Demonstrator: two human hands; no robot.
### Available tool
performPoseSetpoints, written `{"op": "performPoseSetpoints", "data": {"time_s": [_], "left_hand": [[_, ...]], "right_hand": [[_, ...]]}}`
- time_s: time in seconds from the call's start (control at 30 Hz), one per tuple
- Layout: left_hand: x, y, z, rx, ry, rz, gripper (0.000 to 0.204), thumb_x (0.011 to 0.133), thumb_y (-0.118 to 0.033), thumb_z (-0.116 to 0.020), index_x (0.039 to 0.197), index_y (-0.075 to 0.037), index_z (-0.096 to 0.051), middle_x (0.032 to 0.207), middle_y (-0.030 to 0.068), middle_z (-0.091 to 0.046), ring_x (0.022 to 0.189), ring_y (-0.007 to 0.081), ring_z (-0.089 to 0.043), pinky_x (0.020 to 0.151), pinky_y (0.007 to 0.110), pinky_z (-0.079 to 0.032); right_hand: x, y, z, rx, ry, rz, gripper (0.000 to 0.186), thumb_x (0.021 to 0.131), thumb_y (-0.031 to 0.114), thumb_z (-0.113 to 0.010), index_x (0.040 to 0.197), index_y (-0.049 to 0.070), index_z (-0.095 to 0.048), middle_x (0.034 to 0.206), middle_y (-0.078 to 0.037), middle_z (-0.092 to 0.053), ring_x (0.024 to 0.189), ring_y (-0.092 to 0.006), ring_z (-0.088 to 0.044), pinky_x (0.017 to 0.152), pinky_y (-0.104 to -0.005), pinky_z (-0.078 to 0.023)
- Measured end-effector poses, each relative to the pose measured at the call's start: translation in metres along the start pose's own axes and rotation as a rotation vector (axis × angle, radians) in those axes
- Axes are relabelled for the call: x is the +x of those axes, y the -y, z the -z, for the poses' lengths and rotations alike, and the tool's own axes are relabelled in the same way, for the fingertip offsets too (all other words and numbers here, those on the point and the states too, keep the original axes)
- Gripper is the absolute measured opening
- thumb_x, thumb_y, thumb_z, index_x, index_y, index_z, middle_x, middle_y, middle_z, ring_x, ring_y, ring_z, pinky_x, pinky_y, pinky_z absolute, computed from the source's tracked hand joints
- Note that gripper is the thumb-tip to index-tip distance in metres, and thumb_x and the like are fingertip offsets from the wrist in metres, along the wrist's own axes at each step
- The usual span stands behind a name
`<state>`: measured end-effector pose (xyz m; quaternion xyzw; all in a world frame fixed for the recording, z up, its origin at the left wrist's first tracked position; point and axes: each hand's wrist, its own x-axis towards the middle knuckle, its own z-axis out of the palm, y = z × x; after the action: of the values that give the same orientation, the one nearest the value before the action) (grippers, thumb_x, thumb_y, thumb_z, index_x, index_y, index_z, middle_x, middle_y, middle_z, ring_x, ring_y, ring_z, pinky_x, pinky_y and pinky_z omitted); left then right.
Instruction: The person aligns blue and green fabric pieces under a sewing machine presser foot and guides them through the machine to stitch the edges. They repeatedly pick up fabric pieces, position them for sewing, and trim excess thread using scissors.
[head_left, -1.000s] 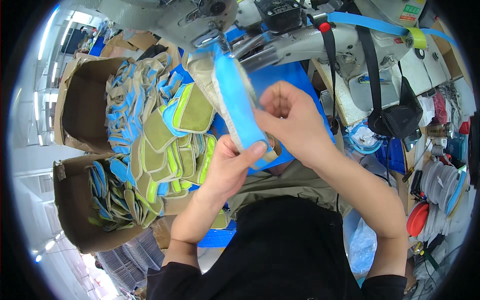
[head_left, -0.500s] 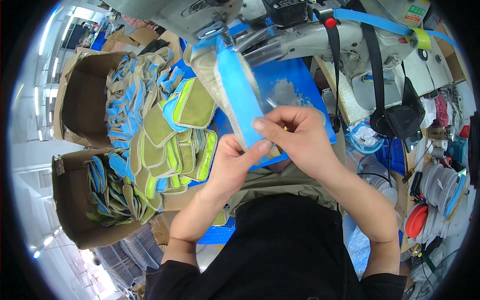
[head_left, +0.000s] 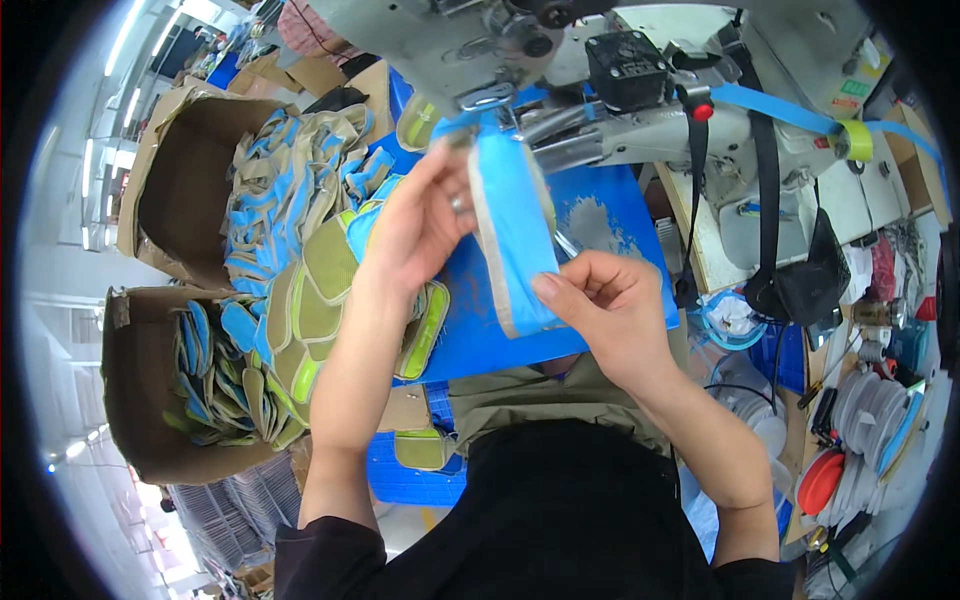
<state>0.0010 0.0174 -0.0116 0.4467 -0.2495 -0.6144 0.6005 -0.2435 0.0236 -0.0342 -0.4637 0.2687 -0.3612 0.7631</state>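
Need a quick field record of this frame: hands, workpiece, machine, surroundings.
left hand: left hand grips the upper left edge of the blue padded piece
right hand: right hand pinches the piece's lower right corner
workpiece: long, blue, pale-edged, top end up at the sewing machine head
surface: blue mat under the piece
left side: two cardboard boxes holding blue and green pieces, spilling toward the mat
right side: red disc and stacked grey discs
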Motion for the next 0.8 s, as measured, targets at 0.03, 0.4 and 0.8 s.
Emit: {"op": "performPoseSetpoints", "data": {"time_s": [0.03, 0.4, 0.8], "left_hand": [[0.007, -0.005, 0.0, -0.027, -0.009, -0.01, 0.038, 0.107, -0.033, -0.055, 0.127, -0.002, -0.064, 0.115, 0.0103, -0.073, 0.105, 0.0212, -0.069, 0.092, 0.038, -0.057], [0.05, -0.02, 0.023, -0.14, -0.318, -0.625, 0.016, 0.099, -0.003, -0.065, 0.115, -0.002, -0.062, 0.114, 0.0099, -0.068, 0.104, 0.0196, -0.067, 0.086, 0.034, -0.058], [-0.01, -0.01, -0.042, 1.841, 0.08, -1.456, 0.029, 0.069, -0.016, -0.075, 0.097, -0.008, -0.079, 0.1, 0.0097, -0.075, 0.102, 0.0266, -0.072, 0.097, 0.043, -0.05]], "right_hand": [[0.0, 0.001, 0.0, -0.016, 0.0, 0.005, 0.02, 0.096, 0.016, -0.077, 0.084, 0.001, -0.071, 0.073, 0.003, -0.067, 0.064, 0.0011, -0.05, 0.057, -0.0206, -0.038], [-0.001, 0.002, 0.002, -0.016, 0.004, -0.006, 0.019, 0.097, 0.016, -0.076, 0.085, 0.002, -0.072, 0.074, 0.004, -0.067, 0.066, 0.0012, -0.05, 0.059, -0.02, -0.039], [0.004, 0.02, -0.013, 0.045, 0.04, 0.096, 0.02, 0.094, 0.009, -0.075, 0.079, -0.002, -0.068, 0.067, 0.002, -0.065, 0.061, 0.0003, -0.052, 0.053, -0.0213, -0.039]]}}
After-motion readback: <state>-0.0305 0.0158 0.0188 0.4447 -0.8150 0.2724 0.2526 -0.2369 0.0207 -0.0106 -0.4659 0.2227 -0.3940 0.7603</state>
